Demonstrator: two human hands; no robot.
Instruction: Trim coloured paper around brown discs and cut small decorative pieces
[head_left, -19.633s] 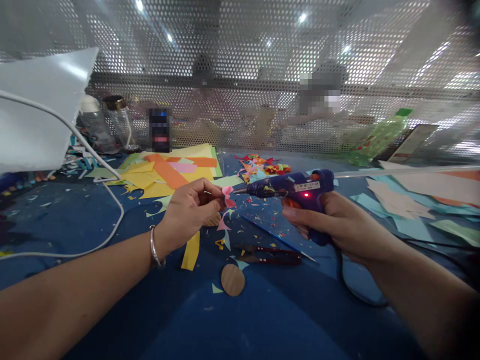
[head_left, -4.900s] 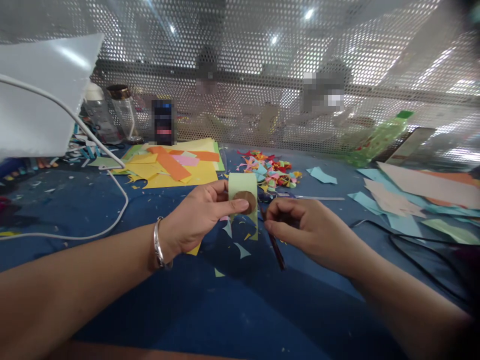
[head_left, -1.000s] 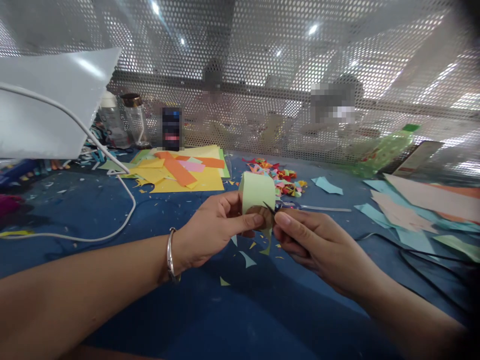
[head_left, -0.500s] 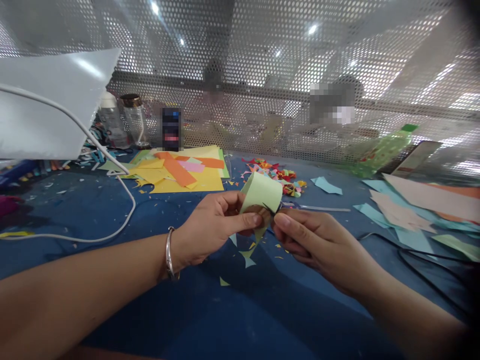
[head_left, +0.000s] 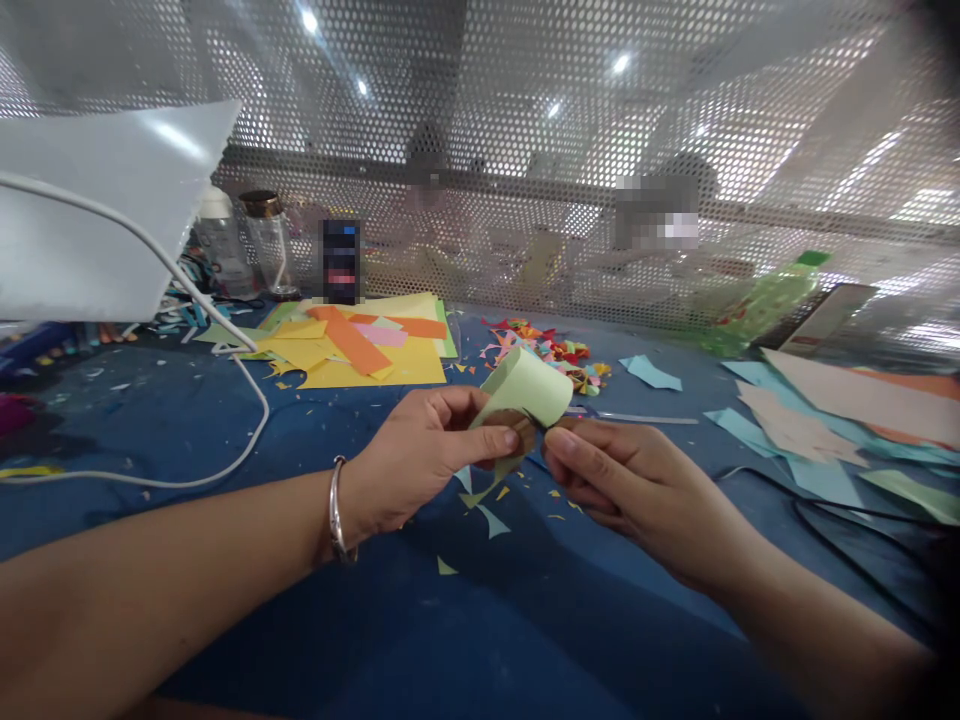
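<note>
Pale green paper (head_left: 534,385), curled over into a loop, is pinched between the thumb and fingers of my left hand (head_left: 435,450). My right hand (head_left: 619,470) is closed at the paper's right edge, around small dark scissors (head_left: 541,422). Only a thin dark part of the scissors shows against the paper; the handles are hidden in the fingers. Below the hands, a light blue scrap (head_left: 493,522) and a small green triangle (head_left: 446,566) lie on the blue table (head_left: 360,640). Behind the paper sits a heap of colourful folded paper bits (head_left: 589,372).
Yellow and orange paper sheets (head_left: 375,365) lie at the back left, near a white cable (head_left: 259,420). Blue and pink sheets (head_left: 817,430) and black cables (head_left: 840,530) are on the right. A perforated metal screen (head_left: 510,220) stands behind, with people beyond it.
The curled green paper has tilted and shifted slightly to the right at its free end. The dark scissors' tip shows lower against it. Both hands keep nearly the same place.
</note>
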